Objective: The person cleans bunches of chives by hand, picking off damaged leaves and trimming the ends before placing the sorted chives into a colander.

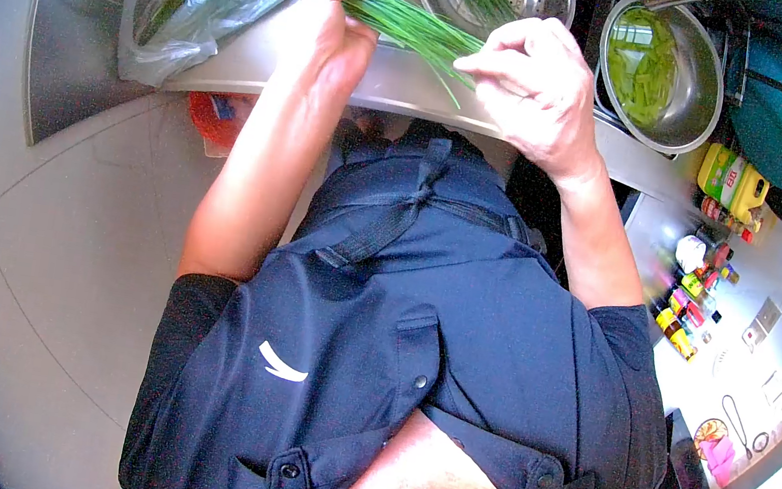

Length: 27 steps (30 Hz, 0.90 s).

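Observation:
A bunch of green chives (409,21) stretches across between my two hands above the counter's front edge. My left hand (341,23) is closed around the bunch near its paler, thicker ends, palm turned up. At the thin tip ends, my right hand (540,95) has its fingers pinched together on some of the chives; the exact grip is partly hidden. Behind the bunch stands a metal colander (560,5) with more chives inside. To the left lies a clear plastic bag (203,26) holding another bunch of chives.
On the right, a metal bowl (704,101) holds cut green vegetable pieces in liquid. Beyond it are a yellow oil jug (745,186), a dark teal object (780,110) and several small bottles (690,305). Below the counter edge (413,96) sits a red item (212,122).

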Each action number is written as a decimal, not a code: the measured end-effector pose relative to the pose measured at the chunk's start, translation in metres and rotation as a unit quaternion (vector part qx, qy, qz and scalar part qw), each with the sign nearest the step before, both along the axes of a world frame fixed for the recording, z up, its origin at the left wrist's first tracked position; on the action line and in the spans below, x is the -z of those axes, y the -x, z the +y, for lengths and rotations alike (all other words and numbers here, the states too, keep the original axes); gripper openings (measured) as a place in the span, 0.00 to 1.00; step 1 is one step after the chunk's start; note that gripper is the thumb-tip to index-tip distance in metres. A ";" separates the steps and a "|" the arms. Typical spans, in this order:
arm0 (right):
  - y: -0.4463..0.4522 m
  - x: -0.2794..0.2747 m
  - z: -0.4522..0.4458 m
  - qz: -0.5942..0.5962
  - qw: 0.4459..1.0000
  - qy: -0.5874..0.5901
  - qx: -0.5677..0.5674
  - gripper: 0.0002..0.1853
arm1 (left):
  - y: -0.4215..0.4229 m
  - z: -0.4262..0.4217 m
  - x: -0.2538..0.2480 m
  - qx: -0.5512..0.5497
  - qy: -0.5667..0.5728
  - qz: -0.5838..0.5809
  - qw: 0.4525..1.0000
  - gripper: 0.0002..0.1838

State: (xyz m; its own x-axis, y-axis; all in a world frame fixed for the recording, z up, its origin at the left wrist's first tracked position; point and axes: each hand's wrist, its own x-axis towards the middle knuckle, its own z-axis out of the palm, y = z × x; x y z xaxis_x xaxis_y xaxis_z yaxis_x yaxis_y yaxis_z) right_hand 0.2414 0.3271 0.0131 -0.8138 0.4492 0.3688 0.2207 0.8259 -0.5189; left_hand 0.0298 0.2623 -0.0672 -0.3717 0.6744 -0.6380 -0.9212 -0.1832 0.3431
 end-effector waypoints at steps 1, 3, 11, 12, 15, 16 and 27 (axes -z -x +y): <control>0.001 -0.001 -0.003 0.000 1.000 0.000 0.000 0.08 | 0.000 0.001 -0.002 -0.003 0.008 0.009 1.000 0.07; 0.004 -0.001 -0.008 -0.019 0.999 0.028 0.000 0.08 | -0.001 0.002 -0.005 -0.010 0.016 0.008 1.000 0.07; 0.005 0.011 -0.006 -0.022 0.999 -0.040 0.010 0.09 | 0.000 0.002 -0.002 -0.008 0.029 0.010 0.999 0.07; 0.007 0.013 -0.007 -0.017 0.999 -0.038 0.015 0.08 | -0.001 0.002 -0.002 -0.011 0.037 0.011 0.999 0.07; 0.009 0.015 -0.009 -0.016 0.999 -0.045 0.024 0.06 | -0.002 0.004 -0.002 -0.018 0.051 0.011 0.998 0.08; 0.009 0.016 -0.009 -0.021 0.998 -0.053 0.027 0.06 | -0.002 0.004 -0.001 -0.022 0.057 0.010 0.998 0.08; 0.007 0.027 -0.005 -0.010 0.997 -0.066 0.047 0.05 | -0.005 0.002 -0.001 -0.023 0.057 0.001 0.998 0.11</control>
